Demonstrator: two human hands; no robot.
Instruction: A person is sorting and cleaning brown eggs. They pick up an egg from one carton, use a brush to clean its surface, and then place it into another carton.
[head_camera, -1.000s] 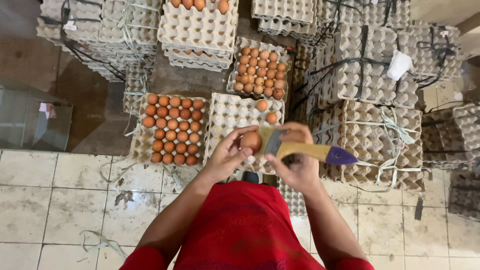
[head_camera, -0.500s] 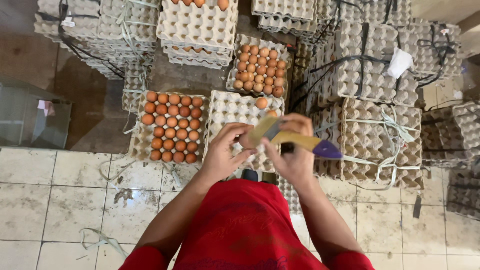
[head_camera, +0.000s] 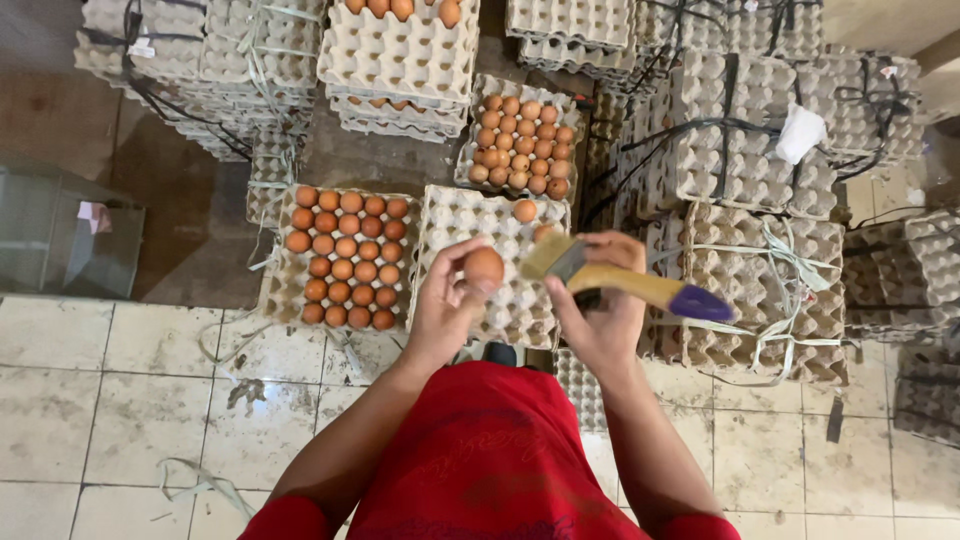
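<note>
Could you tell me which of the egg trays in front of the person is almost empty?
The grey pulp tray directly beyond the left hand: only a couple of brown eggs sit at its far right corner, while the tray to its left is completely filled.

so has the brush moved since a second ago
Yes. The brush now sits higher against the nearly empty egg tray, its bristles beside the egg in the left hand; the right hand holds it.

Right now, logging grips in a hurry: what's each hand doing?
Left hand: closed on a brown egg.
Right hand: closed on a paintbrush.
</note>
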